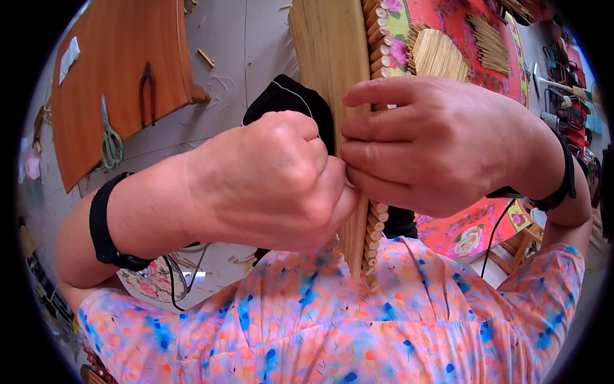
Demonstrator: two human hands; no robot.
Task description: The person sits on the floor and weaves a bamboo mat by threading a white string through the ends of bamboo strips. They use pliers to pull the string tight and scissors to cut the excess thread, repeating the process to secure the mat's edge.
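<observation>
My left hand [275, 182] is closed in a fist over the left part of a long bamboo panel [329, 51]. A thin pale cord [297, 93] runs into this fist across a black rounded shape [284, 105]. My right hand [428, 144] lies across the panel and its right edge, fingers bent and close together, their tips almost against the left fist. Those tips and the right thumb are hidden, so what they pinch does not show. Round stick ends [377, 48] line the panel's right edge in a row. The panel's near end meets my flowered shirt.
On the left, a brown wooden table [121, 45] holds green-handled scissors [111, 137], dark pliers [147, 96] and a white cloth [69, 59]. At right, a red flowered cloth [441, 16] bears an oval slatted mat [438, 57] and bundled sticks [489, 45]. Scraps litter the tiled floor [224, 32].
</observation>
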